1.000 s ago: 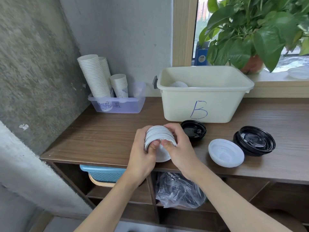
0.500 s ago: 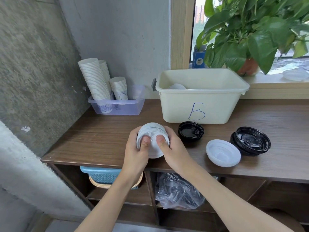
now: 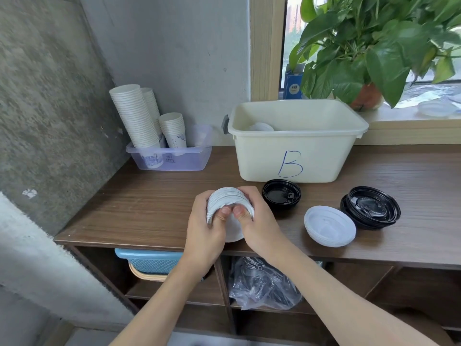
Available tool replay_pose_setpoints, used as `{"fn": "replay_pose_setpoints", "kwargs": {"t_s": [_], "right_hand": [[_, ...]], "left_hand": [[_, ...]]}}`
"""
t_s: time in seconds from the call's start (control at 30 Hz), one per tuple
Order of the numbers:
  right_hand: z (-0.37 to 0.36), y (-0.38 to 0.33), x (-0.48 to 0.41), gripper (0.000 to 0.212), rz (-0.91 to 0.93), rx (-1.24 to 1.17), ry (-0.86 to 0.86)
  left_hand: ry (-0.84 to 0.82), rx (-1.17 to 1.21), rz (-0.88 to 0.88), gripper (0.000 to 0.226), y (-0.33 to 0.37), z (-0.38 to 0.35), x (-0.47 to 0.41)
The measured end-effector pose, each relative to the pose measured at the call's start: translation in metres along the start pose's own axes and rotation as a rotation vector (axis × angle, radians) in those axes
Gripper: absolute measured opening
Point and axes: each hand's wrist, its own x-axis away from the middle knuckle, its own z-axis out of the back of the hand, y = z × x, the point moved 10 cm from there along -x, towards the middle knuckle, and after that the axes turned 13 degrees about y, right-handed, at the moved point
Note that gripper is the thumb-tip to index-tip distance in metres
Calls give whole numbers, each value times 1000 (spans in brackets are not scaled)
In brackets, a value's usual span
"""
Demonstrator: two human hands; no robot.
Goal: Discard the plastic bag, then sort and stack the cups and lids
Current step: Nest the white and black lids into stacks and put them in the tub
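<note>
we grip a stack of white lids between our left hand and right hand, fingers curled tight round it, thumbs pressed together, above the front edge of the countertop.

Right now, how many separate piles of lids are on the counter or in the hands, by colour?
White lid piles: 2, one held by the left hand and right hand at, one on the counter.
Black lid piles: 2, at and.
Total: 4
</note>
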Motion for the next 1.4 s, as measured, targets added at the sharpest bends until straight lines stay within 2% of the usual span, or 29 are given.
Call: {"fn": "replay_pose_setpoints", "kwargs": {"t_s": [0.23, 0.37, 0.4, 0.5, 0.53, 0.67, 0.8, 0.9, 0.93, 1.1, 1.23, 1.33, 1.4], "right_hand": [[-2, 0, 0, 24, -21, -27, 1], [-13, 5, 2, 67, -79, -89, -80], [-13, 5, 3, 68, -78, -87, -76], [-8, 3, 1, 38, -72, -68, -33], [-5, 3, 0, 35, -68, -58, -18], [-5, 6, 0, 40, -43, 11, -8], [-6, 7, 1, 45, -27, 43, 6], [-5, 6, 0, 40, -23, 47, 19], [-5, 6, 0, 38, -17, 47, 23], [-5, 2, 1, 44, -19, 55, 43], [-15, 2, 5, 47, -71, 16, -74], [-15, 3, 6, 40, -76, 26, -68], [-13, 4, 4, 48, -71, 56, -35]], "left_hand": [[77, -22, 1, 40, 2, 4, -1], [91, 27, 54, 46, 1, 9, -4], [67, 41, 80, 48, -2, 8, -4], [-32, 61, 104, 58, -7, 4, -3], [-64, 58, 91, 61, -7, 2, -3], [-123, 89, 44, 54, 5, -2, -3], [-67, 64, 34, 49, 6, 1, -2], [11, 0, 62, 20, 2, 2, -1], [34, -18, 58, 16, 1, 3, -1], [52, -21, 70, 16, 2, 4, -4], [121, 52, 122, 11, -1, 13, -5], [51, 120, 171, 31, -10, 9, -6], [-29, 120, 154, 47, -10, 5, -5]]}}
